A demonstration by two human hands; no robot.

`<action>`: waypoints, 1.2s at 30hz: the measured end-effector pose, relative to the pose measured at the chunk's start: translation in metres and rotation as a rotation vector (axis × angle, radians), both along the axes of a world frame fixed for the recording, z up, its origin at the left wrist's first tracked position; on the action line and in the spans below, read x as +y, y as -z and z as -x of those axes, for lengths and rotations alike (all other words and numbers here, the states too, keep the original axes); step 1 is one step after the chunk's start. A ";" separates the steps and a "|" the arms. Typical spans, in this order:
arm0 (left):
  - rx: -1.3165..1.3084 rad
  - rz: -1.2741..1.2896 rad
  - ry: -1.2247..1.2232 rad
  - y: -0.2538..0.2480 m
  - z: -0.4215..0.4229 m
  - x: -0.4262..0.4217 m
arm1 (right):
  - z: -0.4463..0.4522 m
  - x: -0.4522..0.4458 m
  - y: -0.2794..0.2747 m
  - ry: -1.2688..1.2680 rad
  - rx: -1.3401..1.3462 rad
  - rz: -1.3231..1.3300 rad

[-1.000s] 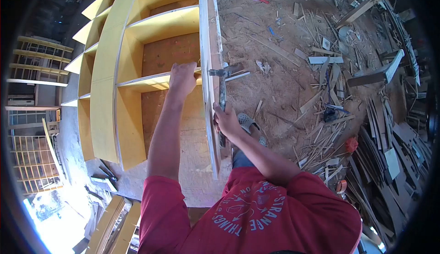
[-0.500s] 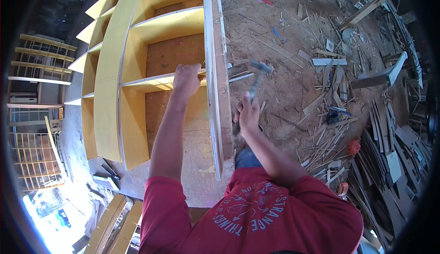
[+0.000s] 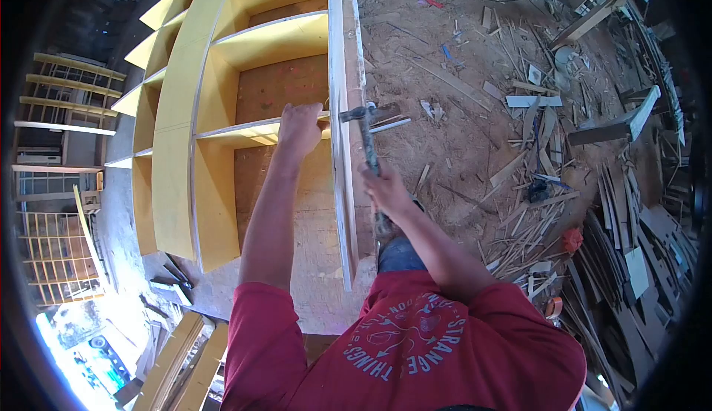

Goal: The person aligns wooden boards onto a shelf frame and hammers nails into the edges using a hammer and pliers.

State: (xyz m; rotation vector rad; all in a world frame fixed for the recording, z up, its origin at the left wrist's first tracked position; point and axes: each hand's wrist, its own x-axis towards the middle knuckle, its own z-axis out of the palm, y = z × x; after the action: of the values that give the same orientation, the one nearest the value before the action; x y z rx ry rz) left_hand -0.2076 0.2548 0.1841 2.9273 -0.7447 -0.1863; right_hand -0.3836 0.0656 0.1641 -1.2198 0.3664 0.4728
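A yellow-faced wooden shelf unit lies with its compartments facing up. My left hand is closed over a yellow divider board, close to the unit's long side board. What its fingertips press on is partly hidden. In my right hand is a hammer, gripped by its handle. The hammer head lies at the outer face of the side board, level with the divider; I cannot tell whether it touches.
Wood offcuts and sawdust cover the floor to the right. Long dark boards are piled at the lower right. Yellow boards lie at the lower left, and yellow frames stand at the far left.
The hammer has swung left, from above the floor to the side board. My right hand has moved slightly left and down with it. My left hand stays on the divider.
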 end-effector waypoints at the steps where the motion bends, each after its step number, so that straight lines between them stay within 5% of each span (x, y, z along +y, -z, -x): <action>1: -0.004 -0.003 0.001 0.002 -0.001 0.000 | 0.000 0.007 0.000 0.145 -0.011 -0.008; 3: 0.008 0.007 -0.013 0.005 0.003 0.000 | 0.005 0.034 0.010 0.432 -0.025 -0.016; 4: 0.022 0.017 -0.024 0.002 0.005 -0.001 | 0.006 0.047 0.053 0.283 -0.057 0.223; 8: -0.007 0.043 -0.014 0.007 0.000 0.001 | 0.004 0.003 0.018 -0.009 -0.025 -0.031; 14: -0.099 0.122 -0.025 0.020 0.000 0.006 | -0.014 -0.043 -0.051 -0.222 -0.611 1.105; 17: -0.082 0.207 -0.037 0.027 -0.005 0.010 | -0.038 -0.050 -0.082 -0.396 -0.611 1.266; 36: 0.081 0.114 -0.108 0.015 -0.009 0.007 | -0.056 -0.057 -0.064 -0.430 -0.662 1.250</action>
State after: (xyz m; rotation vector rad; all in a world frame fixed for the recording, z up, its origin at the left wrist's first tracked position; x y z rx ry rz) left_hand -0.1983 0.2619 0.1696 2.8238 -0.5643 -0.2417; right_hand -0.3276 0.0084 0.2279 -2.5952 -0.2579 0.1280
